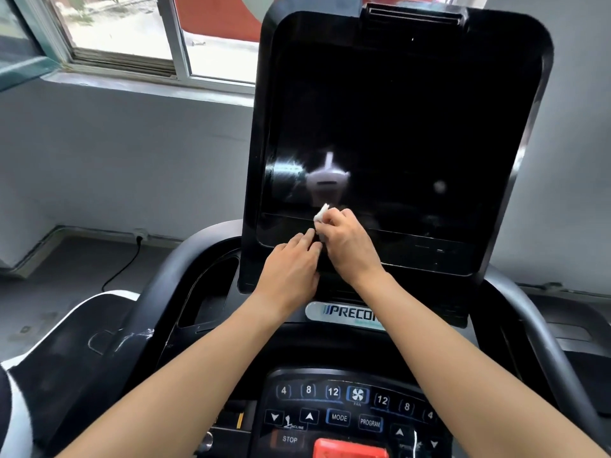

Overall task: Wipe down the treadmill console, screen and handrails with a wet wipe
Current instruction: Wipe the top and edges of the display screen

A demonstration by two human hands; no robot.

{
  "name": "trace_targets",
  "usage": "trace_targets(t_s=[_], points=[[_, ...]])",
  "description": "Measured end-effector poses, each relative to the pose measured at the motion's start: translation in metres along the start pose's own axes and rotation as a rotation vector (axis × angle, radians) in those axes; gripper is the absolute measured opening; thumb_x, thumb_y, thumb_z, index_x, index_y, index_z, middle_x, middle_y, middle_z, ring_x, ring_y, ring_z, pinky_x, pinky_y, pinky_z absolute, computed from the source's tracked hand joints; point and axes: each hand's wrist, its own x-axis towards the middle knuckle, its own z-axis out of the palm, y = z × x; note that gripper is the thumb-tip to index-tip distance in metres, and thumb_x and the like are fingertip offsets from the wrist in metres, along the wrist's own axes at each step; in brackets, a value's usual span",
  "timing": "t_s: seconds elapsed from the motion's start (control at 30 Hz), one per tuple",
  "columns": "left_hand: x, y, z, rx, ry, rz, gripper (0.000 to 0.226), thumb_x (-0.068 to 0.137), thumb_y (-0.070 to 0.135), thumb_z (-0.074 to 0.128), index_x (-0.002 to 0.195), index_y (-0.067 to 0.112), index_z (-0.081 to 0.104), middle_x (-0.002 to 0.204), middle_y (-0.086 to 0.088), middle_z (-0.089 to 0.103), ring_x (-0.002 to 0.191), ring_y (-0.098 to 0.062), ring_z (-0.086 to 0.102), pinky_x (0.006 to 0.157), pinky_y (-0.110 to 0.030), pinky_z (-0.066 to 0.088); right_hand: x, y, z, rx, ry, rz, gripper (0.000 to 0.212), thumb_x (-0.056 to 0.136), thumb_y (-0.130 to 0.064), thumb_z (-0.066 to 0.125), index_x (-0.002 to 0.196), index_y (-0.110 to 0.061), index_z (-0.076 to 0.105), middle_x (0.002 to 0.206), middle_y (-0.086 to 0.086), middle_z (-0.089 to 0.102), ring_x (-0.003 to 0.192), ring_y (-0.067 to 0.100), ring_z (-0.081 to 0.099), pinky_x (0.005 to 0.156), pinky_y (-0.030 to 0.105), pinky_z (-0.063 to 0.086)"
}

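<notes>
A crumpled white wet wipe (321, 213) sat at the lower edge of a glossy black treadmill screen (396, 127), centre frame.
The right hand (347, 242) pinched the wipe in curled fingers; the left hand (291, 269) lay beside it, fingers nearly straight. A grey wall (115, 160) and a white-framed window (132, 34) filled the upper left. A silver badge (347, 314) read "PRECOR"; the bottom keys (337, 414) read "MODE", "PROGRAM", "STOP".

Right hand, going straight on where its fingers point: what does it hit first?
Probably the dark screen: the right hand, holding the wet wipe, points up-left at its lower edge, though depth is unclear.
</notes>
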Motion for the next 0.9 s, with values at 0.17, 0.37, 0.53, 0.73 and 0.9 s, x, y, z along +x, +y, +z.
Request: trace_targets(t_s=[0.17, 0.37, 0.53, 0.73, 0.9], points=[[0.013, 0.026, 0.003, 0.040, 0.018, 0.083, 0.048, 0.093, 0.023, 0.062, 0.139, 0.011, 0.057, 0.158, -0.014, 0.043, 0.148, -0.030, 0.038, 0.110, -0.040, 0.045, -0.027, 0.045, -0.032, -0.067, 0.172, 0.161, 0.012, 0.096, -0.002, 0.062, 0.091, -0.009, 0.070, 0.103, -0.003, 0.058, 0.085, 0.018, 0.046, 0.074, 0.029, 0.048], [0.031, 0.065, 0.016, 0.027, -0.014, 0.199, 0.048, 0.093, 0.021, 0.060, 0.139, 0.010, 0.055, 0.163, -0.014, 0.035, 0.153, -0.030, 0.029, 0.112, -0.039, 0.042, -0.079, 0.114, -0.066, -0.207, 0.331, 0.506, 0.019, 0.099, -0.006, 0.061, 0.114, -0.003, 0.072, 0.128, 0.006, 0.059, 0.101, 0.028, 0.051, 0.084, 0.038, 0.054], [0.039, 0.083, 0.020, 0.062, -0.014, 0.254, 0.049, 0.092, 0.020, 0.062, 0.139, 0.010, 0.055, 0.165, -0.014, 0.031, 0.155, -0.031, 0.023, 0.118, -0.040, 0.036, -0.086, 0.117, -0.068, -0.165, 0.340, 0.603, 0.022, 0.098, -0.004, 0.062, 0.118, 0.000, 0.070, 0.128, 0.010, 0.061, 0.108, 0.031, 0.053, 0.091, 0.039, 0.053], [0.047, 0.095, 0.026, 0.071, -0.016, 0.272, 0.048, 0.091, 0.020, 0.063, 0.137, 0.008, 0.058, 0.163, -0.016, 0.035, 0.154, -0.031, 0.027, 0.118, -0.039, 0.036, -0.085, 0.112, -0.061, -0.201, 0.060, 0.132, 0.028, 0.091, 0.006, 0.066, 0.118, -0.002, 0.070, 0.130, 0.005, 0.059, 0.102, 0.019, 0.052, 0.090, 0.027, 0.053], [0.047, 0.103, 0.034, 0.068, -0.053, 0.275, 0.053, 0.091, 0.021, 0.062, 0.142, 0.010, 0.054, 0.166, -0.014, 0.029, 0.156, -0.030, 0.022, 0.120, -0.039, 0.034, -0.112, 0.136, -0.077, -0.152, 0.298, 0.443, 0.016, 0.098, 0.001, 0.059, 0.109, 0.003, 0.070, 0.115, 0.009, 0.062, 0.093, 0.023, 0.053, 0.083, 0.033, 0.052]])
